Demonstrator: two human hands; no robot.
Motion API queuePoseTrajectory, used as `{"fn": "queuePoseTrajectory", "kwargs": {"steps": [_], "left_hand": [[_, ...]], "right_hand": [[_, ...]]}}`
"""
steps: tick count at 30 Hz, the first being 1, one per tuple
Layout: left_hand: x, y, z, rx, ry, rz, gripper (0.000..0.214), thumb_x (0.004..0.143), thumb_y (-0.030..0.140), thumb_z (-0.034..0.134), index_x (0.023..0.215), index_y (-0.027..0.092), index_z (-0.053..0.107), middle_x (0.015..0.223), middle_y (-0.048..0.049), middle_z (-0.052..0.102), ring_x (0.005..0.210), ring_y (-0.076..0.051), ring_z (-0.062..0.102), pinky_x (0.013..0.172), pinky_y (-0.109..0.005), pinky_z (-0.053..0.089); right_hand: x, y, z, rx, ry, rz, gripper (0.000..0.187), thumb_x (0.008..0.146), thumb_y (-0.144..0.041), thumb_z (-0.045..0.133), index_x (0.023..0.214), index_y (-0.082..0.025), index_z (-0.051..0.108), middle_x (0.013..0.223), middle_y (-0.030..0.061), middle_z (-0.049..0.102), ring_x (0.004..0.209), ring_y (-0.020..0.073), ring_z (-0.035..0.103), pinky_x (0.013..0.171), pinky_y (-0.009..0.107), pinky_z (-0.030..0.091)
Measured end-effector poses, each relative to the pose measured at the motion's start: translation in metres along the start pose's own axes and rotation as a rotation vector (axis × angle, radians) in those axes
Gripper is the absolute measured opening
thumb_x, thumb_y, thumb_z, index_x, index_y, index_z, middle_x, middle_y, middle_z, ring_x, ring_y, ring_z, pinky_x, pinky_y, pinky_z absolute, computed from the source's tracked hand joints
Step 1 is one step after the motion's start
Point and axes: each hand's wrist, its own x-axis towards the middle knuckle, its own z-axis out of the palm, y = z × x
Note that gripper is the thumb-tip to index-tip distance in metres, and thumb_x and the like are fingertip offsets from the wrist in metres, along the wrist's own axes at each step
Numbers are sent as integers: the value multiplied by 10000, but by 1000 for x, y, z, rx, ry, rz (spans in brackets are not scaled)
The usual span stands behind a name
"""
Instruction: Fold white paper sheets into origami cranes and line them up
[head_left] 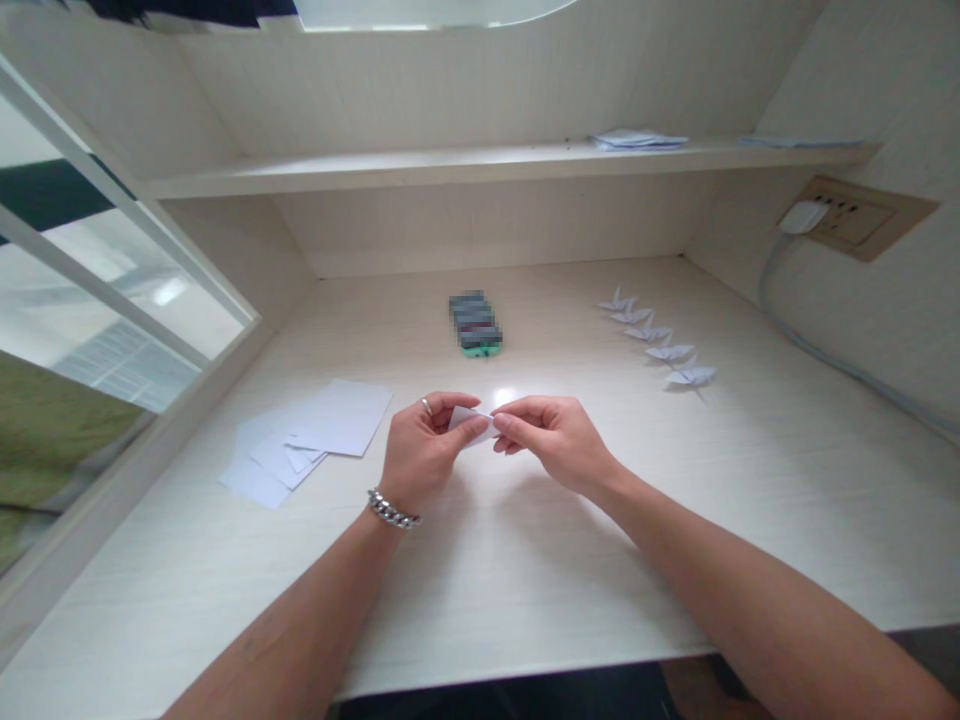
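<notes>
A small folded piece of white paper (463, 415) is held above the middle of the desk between both hands. My left hand (429, 440) pinches its left part between thumb and fingers; a ring and a chain bracelet are on this hand and wrist. At the paper's right corner, the thumb and fingertips of my right hand (551, 435) are closed on it. Fingers cover part of the paper, so its full shape is hidden. Several folded paper cranes (646, 333) stand in a slanting row at the right. Loose white paper sheets (341, 415) lie overlapping to the left.
Beyond my hands lies a phone-like object (475, 322), blurred, with a green lower edge. A shelf (420, 168) at the back carries stacked papers (637, 139). On the right wall a white plug with a cable (806, 217) sits in a socket. A window frame (112, 270) borders the left.
</notes>
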Motion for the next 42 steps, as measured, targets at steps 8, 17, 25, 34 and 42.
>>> {"fn": "queuePoseTrajectory", "kwargs": {"steps": [8, 17, 25, 34, 42], "left_hand": [[0, 0, -1, 11, -16, -62, 312, 617, 256, 833, 878, 128, 721, 670, -14, 707, 592, -115, 623, 548, -211, 481], [0, 3, 0, 103, 7, -71, 290, 664, 298, 782, 895, 130, 730, 634, -7, 687, 552, -116, 603, 503, -211, 445], [0, 8, 0, 165, -14, -60, 246, 667, 267, 779, 865, 129, 731, 567, 20, 642, 498, -88, 547, 466, -191, 401], [2, 0, -3, 135, -24, -129, 286, 675, 413, 779, 691, 135, 718, 632, -35, 694, 543, -123, 572, 499, -217, 408], [5, -1, -4, 87, -60, -190, 468, 762, 587, 636, 681, 136, 734, 585, -57, 673, 509, -143, 558, 477, -240, 396]], "right_hand": [[1, 0, 0, 11, 7, 55, 242, 755, -361, 740, 860, -144, 757, 686, 43, 722, 620, 143, 683, 607, 262, 567], [2, 1, 1, 65, 23, 106, 269, 705, -359, 781, 854, -137, 759, 673, 45, 722, 597, 140, 679, 598, 263, 566], [2, -1, 1, 32, -10, 136, 282, 738, -400, 748, 824, -131, 751, 647, 38, 704, 579, 131, 666, 588, 254, 552], [1, -1, 0, 10, -26, 126, 283, 740, -395, 748, 812, -121, 748, 614, 41, 696, 559, 125, 654, 568, 240, 536], [1, -2, 1, 36, -25, 141, 272, 737, -385, 746, 806, -122, 748, 636, 45, 700, 557, 125, 649, 557, 245, 534]]}}
